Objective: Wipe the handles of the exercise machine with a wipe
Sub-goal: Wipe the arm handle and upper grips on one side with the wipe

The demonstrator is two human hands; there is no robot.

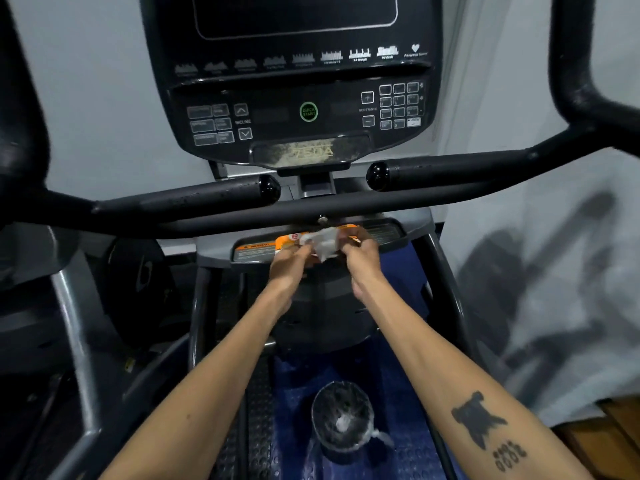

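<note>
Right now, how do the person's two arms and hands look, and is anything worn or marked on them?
Both forearms are bare, with no sleeves in view. The left hand and right hand wear no gloves; no rings or watch can be seen. The right forearm carries a dark tattoo of a solid animal-like shape, with small rounded characters below it.

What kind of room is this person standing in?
Most likely a gym or home workout room. An exercise machine's console with incline and resistance buttons faces the camera, padded handles flank it, and a weight plate rests at left.
</note>
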